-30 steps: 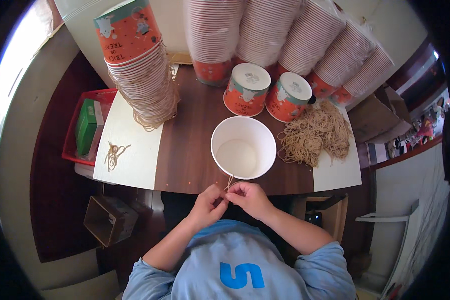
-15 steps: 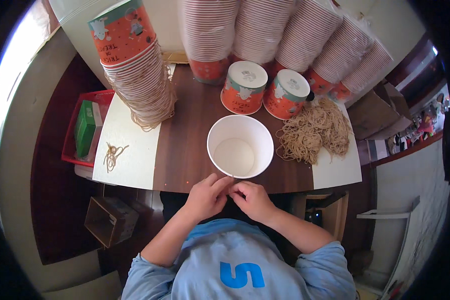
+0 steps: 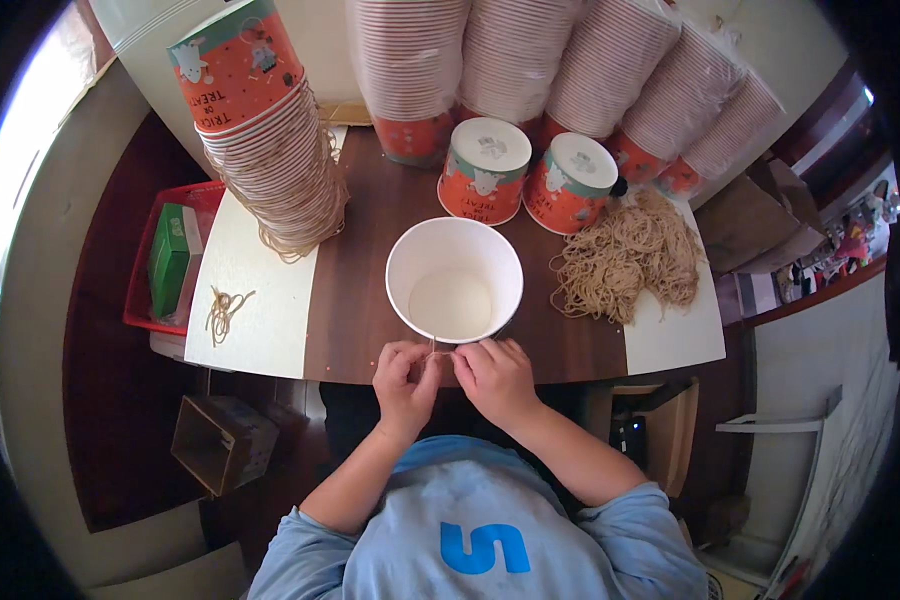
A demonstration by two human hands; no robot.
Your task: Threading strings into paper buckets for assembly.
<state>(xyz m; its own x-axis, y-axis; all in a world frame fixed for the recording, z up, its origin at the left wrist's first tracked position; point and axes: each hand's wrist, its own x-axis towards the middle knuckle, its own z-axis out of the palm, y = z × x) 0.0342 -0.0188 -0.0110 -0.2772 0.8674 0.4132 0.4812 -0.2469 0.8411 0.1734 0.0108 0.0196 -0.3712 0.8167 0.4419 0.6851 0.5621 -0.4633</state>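
Note:
A paper bucket (image 3: 454,262), white inside, stands mouth up at the table's near edge. Just below its near rim my two hands meet over a thin tan cord (image 3: 434,352). My left hand (image 3: 406,388) pinches the cord between thumb and fingers. Close on the other side, my right hand (image 3: 496,380) has its fingertips closed on the cord as well, against the bucket's near wall. The cord runs up a short way over the rim; its lower part is hidden by my fingers.
A tangled heap of tan cords (image 3: 635,260) lies right of the bucket. Behind stand two upturned orange buckets (image 3: 482,185) and tall wrapped bucket stacks (image 3: 410,70). At left rises a corded bucket stack (image 3: 270,160), with a few loose cords (image 3: 227,312) nearer me.
The bucket has shifted slightly left and away from me. My hands have moved left and drawn apart a little, with the cord now showing between them.

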